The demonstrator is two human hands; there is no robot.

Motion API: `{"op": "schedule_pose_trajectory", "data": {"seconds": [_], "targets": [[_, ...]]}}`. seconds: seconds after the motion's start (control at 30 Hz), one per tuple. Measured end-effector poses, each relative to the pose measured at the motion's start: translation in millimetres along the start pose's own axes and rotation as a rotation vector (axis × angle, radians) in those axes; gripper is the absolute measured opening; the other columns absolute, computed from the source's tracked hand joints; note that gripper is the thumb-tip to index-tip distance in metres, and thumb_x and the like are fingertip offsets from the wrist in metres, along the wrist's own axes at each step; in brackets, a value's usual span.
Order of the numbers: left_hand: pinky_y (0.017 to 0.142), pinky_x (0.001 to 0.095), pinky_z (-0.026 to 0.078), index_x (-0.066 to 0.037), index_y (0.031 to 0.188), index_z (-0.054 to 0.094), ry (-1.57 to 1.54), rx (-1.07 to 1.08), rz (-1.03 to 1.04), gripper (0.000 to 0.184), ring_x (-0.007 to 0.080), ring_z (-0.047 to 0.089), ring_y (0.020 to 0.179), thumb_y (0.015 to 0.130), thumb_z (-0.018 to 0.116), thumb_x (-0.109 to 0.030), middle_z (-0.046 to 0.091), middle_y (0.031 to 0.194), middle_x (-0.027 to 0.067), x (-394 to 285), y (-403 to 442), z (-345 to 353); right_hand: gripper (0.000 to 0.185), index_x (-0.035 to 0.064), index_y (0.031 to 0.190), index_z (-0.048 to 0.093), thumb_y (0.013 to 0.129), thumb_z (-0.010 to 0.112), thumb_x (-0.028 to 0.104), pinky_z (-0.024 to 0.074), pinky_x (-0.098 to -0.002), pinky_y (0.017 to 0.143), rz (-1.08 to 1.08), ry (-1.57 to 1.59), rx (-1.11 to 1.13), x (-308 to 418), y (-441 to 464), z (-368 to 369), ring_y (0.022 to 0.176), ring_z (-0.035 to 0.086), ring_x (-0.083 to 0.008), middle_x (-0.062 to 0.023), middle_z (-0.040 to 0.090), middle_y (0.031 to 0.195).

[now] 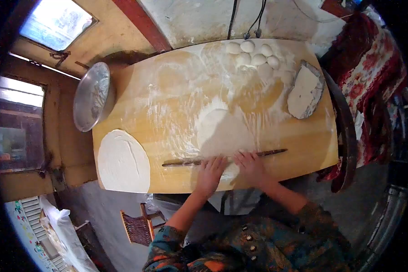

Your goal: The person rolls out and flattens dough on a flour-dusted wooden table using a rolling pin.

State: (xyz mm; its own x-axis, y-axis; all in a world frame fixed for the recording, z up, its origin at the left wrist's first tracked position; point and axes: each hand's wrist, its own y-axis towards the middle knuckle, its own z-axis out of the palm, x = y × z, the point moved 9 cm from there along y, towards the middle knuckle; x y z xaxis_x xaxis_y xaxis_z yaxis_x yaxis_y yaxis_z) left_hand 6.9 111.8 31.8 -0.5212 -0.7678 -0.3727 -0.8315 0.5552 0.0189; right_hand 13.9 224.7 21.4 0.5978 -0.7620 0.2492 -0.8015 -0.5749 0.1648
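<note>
flour-streaked wooden tabletop point(299, 147) is carrying everything, pale wall point(285, 20) standing behind it. using the rolling pin point(181, 163), thin and dark, as landmark.

my left hand point(209, 176) and right hand point(251, 168) are resting side by side over the pin's middle, palms down, fingers lying across its top. thumbs and undersides aren't showing, so i can't tell if i'm curling round it or only pressing on it.

working sheet point(220, 131) is lying under the pin: most of it spreading out beyond, a bit showing on my side between the hands. i'm reading the step as rolling out, probably mid-way.

just left of the pin, a smooth sheet point(123, 161) is lying flat, looking done. well beyond the pin's right half, dough balls point(258, 60) are clustering, unrolled. nearer its right end, a flour slab point(303, 93) is lying; not making out its container. beyond its left end, a metal bowl point(82, 109) is sitting.

next move, my judgement: it's calling for even pressure from both hands and a straight push away. uneven load would be thinning one side.
</note>
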Motion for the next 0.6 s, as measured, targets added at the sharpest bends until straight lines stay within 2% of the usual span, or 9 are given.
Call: {"op": "schedule_pose_trajectory", "data": {"seconds": [0.1,0.2,0.3,0.4,0.5,0.53,0.6], "targets": [[0.103,0.051,0.034,-0.006,0.134,0.048,0.071,0.01,0.05,0.053,0.0306,0.045,0.127,0.081,0.053,-0.011,0.046,0.139,0.0141,-8,-20,12,0.054,0.0007,0.128,0.052,0.082,0.061,0.028,0.0329,-0.0507,0.104,0.11,0.024,0.071,19,-15,0,0.124,0.045,-0.0325,-0.017,0.05,0.133],[0.106,0.0545,0.029,-0.007,0.135,0.047,0.09,0.014,0.044,0.052,0.0316,0.041,0.131,0.085,0.054,-0.016,0.042,0.143,0.0149,-7,-25,20,0.066,0.0,0.14,0.039,0.088,0.052,0.04,0.0269,-0.0519,0.109,0.139,-0.039,0.239,21,-16,14,0.133,0.037,-0.0333,-0.0182,0.039,0.143],[0.108,0.0573,0.023,-0.007,0.139,0.043,0.146,-0.038,-0.114,0.054,0.032,0.038,0.133,0.089,0.055,-0.023,0.041,0.144,0.0156,24,17,8,0.066,0.0,0.141,0.038,0.088,0.053,0.038,0.0236,-0.0524,0.111,0.27,-0.174,0.255,-12,25,36,0.136,0.034,-0.0343,-0.0189,0.035,0.148],[0.111,0.0555,0.018,-0.007,0.144,0.035,0.097,-0.144,-0.239,0.064,0.0327,0.031,0.138,0.088,0.059,-0.026,0.037,0.148,0.017,44,62,-52,0.069,-0.0011,0.139,0.039,0.082,0.062,0.03,0.0233,-0.0527,0.11,0.439,-0.165,0.037,-51,72,-14,0.132,0.039,-0.0329,-0.0193,0.04,0.143],[0.113,0.0535,0.016,-0.008,0.145,0.034,0.013,-0.024,-0.246,0.067,0.0326,0.03,0.139,0.087,0.06,-0.029,0.034,0.149,0.0172,40,48,-36,0.066,-0.001,0.14,0.038,0.084,0.059,0.027,0.0216,-0.0534,0.111,0.41,0.099,0.205,-37,50,11,0.133,0.037,-0.0319,-0.0178,0.038,0.146],[0.114,0.0522,0.016,-0.007,0.145,0.032,-0.01,0.051,-0.193,0.071,0.0335,0.029,0.139,0.086,0.062,-0.033,0.032,0.15,0.0175,34,46,-21,0.065,-0.0009,0.141,0.037,0.086,0.057,0.027,0.0215,-0.0528,0.112,0.37,0.024,0.19,-38,51,12,0.134,0.036,-0.0334,-0.0183,0.036,0.147],[0.114,0.0525,0.017,-0.006,0.145,0.032,0.04,0.017,-0.157,0.073,0.0346,0.029,0.139,0.085,0.063,-0.035,0.032,0.15,0.0175,37,61,-10,0.062,-0.0008,0.142,0.036,0.089,0.053,0.029,0.0212,-0.0515,0.113,0.285,-0.118,0.173,-40,54,15,0.136,0.033,-0.0362,-0.0192,0.032,0.15]]}}
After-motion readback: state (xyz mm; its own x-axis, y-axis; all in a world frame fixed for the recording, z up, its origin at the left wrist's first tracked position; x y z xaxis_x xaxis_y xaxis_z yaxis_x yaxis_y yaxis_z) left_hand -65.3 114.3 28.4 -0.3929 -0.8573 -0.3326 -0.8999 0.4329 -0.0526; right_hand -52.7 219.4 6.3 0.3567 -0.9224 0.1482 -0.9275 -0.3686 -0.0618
